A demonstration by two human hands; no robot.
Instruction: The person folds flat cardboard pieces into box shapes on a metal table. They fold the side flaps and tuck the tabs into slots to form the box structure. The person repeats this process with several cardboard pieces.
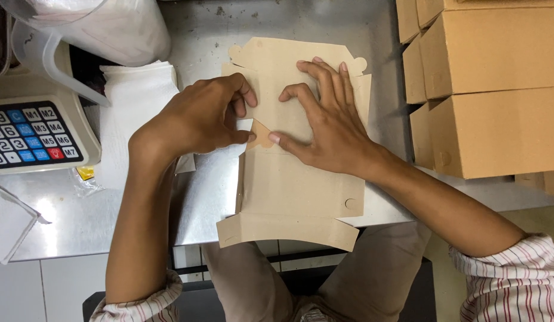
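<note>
Steel counter [199,197] crowded — stacked brown boxes [491,89] right, scale [32,128] and white paper stack [133,101] left. Flat cardboard blank [301,191] lies centre, near edge overhanging the counter. Right hand [327,122] presses it flat, fingers [333,80] spread. Left hand [196,116] — fingers [244,137] pinched on small corner flap [260,134].

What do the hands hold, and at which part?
The left hand pinches a small side flap of the flat cardboard box blank; the right hand presses its middle panel flat.
</note>
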